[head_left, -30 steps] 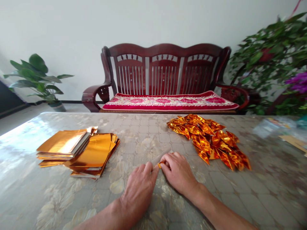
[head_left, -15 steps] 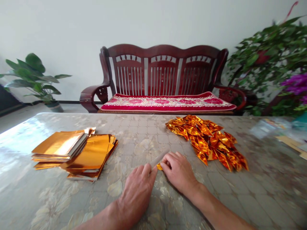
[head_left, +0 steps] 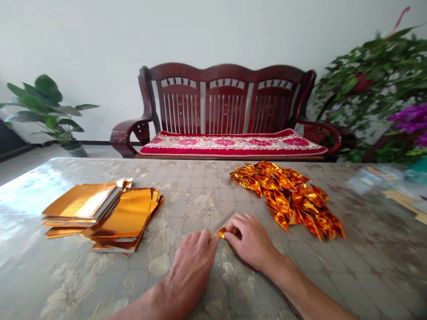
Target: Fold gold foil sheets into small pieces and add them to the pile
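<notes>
A sheet of gold foil paper [head_left: 221,233] lies on the table between my hands, a small gold fold facing up and a pale grey back stretching behind it. The fingers of my left hand [head_left: 191,266] are closed on its left end. From the right, the curled thumb and fingers of my right hand [head_left: 250,242] pinch the gold fold. Most of the sheet is hidden under my fingers. Off to the left sits a stack of flat gold foil sheets [head_left: 123,213]. Beyond my right hand spreads a pile of folded, pointed orange-gold foil pieces [head_left: 290,195].
The table [head_left: 187,178] has a patterned, glossy cover. Clear plastic wrapping [head_left: 370,178] and a tan card [head_left: 403,200] lie at its right side. Past the far edge stands a dark wooden bench [head_left: 227,106] with a red cushion. Potted plants flank the bench.
My right thumb and fingertips have shifted slightly on the sheet, and a little more of the gold fold shows. My left hand stays nearly in place.
</notes>
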{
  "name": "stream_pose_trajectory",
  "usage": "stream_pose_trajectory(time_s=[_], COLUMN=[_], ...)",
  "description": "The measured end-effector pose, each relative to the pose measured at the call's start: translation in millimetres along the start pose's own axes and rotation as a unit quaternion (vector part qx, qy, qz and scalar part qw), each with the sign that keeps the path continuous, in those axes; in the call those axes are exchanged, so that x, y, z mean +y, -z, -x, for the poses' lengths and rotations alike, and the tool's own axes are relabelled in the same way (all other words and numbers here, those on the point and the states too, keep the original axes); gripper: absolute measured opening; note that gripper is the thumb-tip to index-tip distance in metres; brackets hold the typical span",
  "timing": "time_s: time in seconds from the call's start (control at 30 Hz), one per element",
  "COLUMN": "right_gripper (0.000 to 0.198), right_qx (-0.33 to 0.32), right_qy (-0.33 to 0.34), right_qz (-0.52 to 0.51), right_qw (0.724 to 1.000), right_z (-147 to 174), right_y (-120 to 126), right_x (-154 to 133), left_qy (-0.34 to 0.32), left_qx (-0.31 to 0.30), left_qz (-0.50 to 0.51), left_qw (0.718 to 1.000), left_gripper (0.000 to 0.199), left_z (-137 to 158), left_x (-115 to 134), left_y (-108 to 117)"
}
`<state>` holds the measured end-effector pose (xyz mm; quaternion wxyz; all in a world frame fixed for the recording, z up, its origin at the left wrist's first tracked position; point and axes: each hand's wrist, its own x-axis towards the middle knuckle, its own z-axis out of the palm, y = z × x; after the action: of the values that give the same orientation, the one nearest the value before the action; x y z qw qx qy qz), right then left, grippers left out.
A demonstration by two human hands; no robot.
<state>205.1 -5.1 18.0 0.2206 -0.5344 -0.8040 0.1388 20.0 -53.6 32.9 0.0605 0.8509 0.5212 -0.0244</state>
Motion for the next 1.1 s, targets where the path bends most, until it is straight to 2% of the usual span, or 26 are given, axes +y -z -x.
stream_pose_trajectory(time_s=[0.5, 0.77, 1.1], right_gripper=[0.018, 0.012, 0.008], right_qx=[0.002, 0.016, 0.004], right_qy=[-0.013, -0.030, 0.000], right_qz=[0.074, 0.064, 0.106], right_qw=[0.997, 0.997, 0.994], right_z=[-3.6, -1.4, -0.5], right_y=[-1.9, -4.9, -9.6], right_x=[-6.2, -8.0, -5.2], left_qy=[-0.004, 0.000, -0.019], left_qx=[0.009, 0.014, 0.048], left_qz=[0.001, -0.005, -0.043], left_qw=[1.000, 1.000, 0.998], left_gripper=[0.033, 0.030, 0.030], left_z=[-0.7, 1.2, -0.1], left_x=[-1.7, -1.0, 2.5], left_y=[-1.1, -2.3, -6.4])
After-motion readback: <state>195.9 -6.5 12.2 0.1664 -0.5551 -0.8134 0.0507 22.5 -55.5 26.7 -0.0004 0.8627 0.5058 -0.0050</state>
